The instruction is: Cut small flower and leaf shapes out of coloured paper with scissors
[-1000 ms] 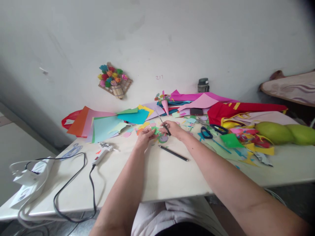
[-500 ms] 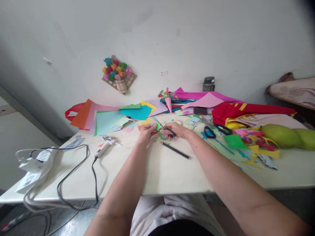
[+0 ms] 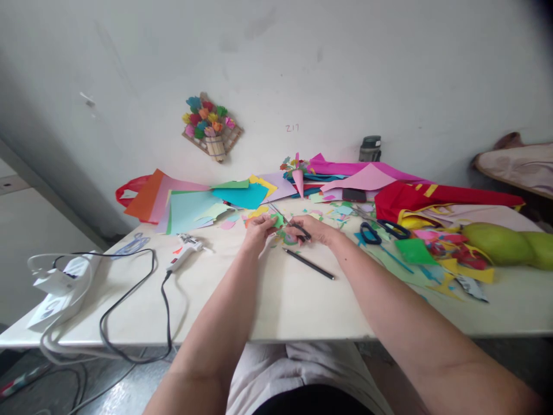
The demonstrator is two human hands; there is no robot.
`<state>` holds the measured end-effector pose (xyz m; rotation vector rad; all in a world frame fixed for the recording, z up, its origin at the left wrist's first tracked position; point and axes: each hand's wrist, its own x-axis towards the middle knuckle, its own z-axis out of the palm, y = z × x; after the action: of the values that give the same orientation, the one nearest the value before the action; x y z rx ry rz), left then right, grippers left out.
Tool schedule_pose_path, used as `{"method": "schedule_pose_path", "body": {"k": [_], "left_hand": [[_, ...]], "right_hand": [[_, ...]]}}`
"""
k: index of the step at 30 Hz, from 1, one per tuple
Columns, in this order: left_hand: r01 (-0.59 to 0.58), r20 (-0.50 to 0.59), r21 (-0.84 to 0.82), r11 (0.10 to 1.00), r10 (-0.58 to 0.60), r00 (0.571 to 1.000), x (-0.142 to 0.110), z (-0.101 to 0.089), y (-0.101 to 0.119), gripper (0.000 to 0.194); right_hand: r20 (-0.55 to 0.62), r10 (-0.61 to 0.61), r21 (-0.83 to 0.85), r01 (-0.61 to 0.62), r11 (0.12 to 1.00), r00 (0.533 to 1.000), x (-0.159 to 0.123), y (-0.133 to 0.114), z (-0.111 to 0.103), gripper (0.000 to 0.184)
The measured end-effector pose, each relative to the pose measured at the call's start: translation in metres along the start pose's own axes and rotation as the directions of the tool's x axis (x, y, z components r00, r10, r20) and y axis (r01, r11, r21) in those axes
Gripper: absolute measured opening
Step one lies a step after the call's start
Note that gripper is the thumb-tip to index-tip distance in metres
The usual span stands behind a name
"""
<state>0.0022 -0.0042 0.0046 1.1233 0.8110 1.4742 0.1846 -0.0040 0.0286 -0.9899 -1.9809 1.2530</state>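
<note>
My left hand (image 3: pixel 259 228) pinches a small piece of green paper (image 3: pixel 279 219) above the table. Close beside it, my right hand (image 3: pixel 314 229) grips black-handled scissors (image 3: pixel 298 226), their blades pointing up and left at the green piece. Whether the blades touch the paper I cannot tell. Small coloured paper scraps (image 3: pixel 287 237) lie under and around both hands. Just in front of the hands a black pencil (image 3: pixel 309 264) rests on the table.
On the left are a glue gun (image 3: pixel 184 253), its black cord and a power strip (image 3: pixel 64 291). Coloured paper sheets (image 3: pixel 190 207) lie at the back. To the right are larger scissors (image 3: pixel 380 230), a red cloth (image 3: pixel 415 202) and a green cushion-like object (image 3: pixel 499 242). A bottle (image 3: pixel 370 148) stands by the wall.
The scissors in my right hand have turned from nearly upright beside the paper to slanting left toward it. My left hand keeps hold of the green paper. The view has shifted slightly.
</note>
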Motion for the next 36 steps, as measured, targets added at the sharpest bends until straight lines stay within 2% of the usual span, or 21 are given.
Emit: {"method": "schedule_pose_path", "body": {"k": [18, 36], "left_hand": [[-0.035, -0.113, 0.008, 0.999, 0.036, 0.993, -0.001, 0.006, 0.001, 0.035], [-0.024, -0.105, -0.022, 0.999, 0.021, 0.994, 0.001, 0.003, -0.002, 0.033]], "right_hand": [[-0.034, 0.076, 0.060, -0.074, 0.995, 0.997, -0.002, -0.006, 0.008, 0.021], [-0.052, 0.066, 0.068, -0.062, 0.996, 0.996, -0.007, -0.017, 0.012, 0.024]]}}
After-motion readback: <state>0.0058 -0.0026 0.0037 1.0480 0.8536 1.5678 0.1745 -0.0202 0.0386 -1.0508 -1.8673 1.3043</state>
